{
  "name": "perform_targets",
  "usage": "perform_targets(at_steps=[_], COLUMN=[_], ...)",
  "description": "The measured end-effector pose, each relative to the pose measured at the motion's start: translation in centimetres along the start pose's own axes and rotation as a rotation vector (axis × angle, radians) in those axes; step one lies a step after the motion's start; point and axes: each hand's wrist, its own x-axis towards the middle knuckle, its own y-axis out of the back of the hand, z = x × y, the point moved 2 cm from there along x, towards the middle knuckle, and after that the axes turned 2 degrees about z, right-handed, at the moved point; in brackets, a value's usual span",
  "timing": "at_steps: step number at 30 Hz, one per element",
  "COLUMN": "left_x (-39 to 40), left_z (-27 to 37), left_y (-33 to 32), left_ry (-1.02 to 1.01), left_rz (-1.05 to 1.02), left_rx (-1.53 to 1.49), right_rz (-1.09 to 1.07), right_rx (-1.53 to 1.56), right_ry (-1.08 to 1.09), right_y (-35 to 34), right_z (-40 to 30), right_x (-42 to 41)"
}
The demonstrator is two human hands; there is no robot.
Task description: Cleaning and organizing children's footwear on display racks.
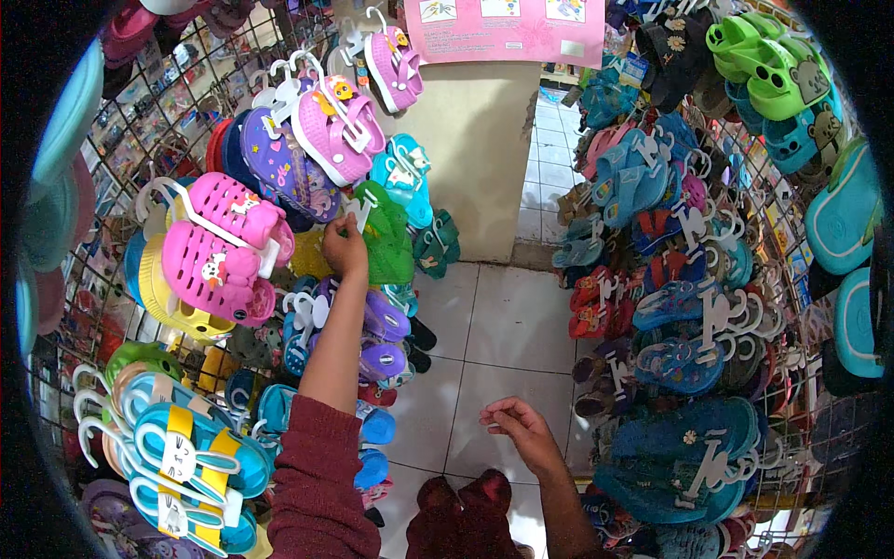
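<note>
My left hand (344, 248) reaches up into the rack on the left. Its fingers pinch the white plastic hanger (361, 212) of a pair of green sandals (387, 241), which hang just to its right. Purple clogs with a pony decoration (290, 161) hang above that hand, and pink slotted clogs with dog charms (220, 269) are left of it. Lower down, below my left wrist, hang purple slippers (383, 339). My right hand (520, 430) is over the tiled floor, holding nothing, its fingers loosely curled and thumb apart.
Wire grid racks (112, 150) hold children's footwear on both sides of a narrow aisle. Blue slippers (677, 454) hang closest to my right arm. Ahead stand a cream panel (475, 161) and a pink printed sheet (503, 35). White floor tiles (513, 314) show between the racks.
</note>
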Motion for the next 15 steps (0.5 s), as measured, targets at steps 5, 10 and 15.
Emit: perform_targets(at_steps=[5,10,15], left_x=[0.4,1.1,1.7], left_z=[-2.3,-1.0,0.8], left_y=[0.0,0.3,1.0], left_ry=[-0.013,-0.037,-0.216], left_rz=[-0.067,-0.197,-0.305], left_rx=[0.152,0.461,0.709], right_rz=[-0.049,-0.039,-0.014], right_rx=[0.009,0.020,0.017], right_ry=[0.025,0.014,-0.015], right_y=[-0.8,-0.7,-0.2], right_z=[0.1,0.1,0.7], right_x=[0.0,-0.2,0.0])
